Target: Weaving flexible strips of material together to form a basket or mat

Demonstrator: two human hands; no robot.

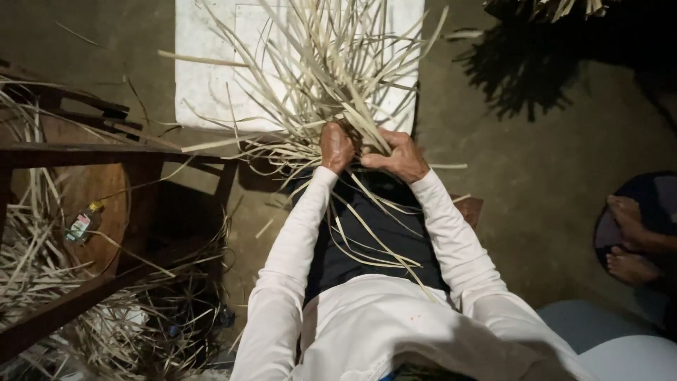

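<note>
A bundle of pale dried straw strips (331,63) fans up and outward from between my two hands, and several loose strips trail down over my dark lap. My left hand (336,146) is closed around the gathered base of the strips. My right hand (397,154) grips the same bundle right beside it, fingers pinching strips at the knot. Both arms wear long white sleeves. The exact weave under my fingers is hidden.
A white sheet (204,85) lies on the earthen floor behind the strips. A dark wooden frame (84,152) stands at left, with a small bottle (83,223) and heaps of loose straw (63,282). Another person's bare feet (631,240) rest at right.
</note>
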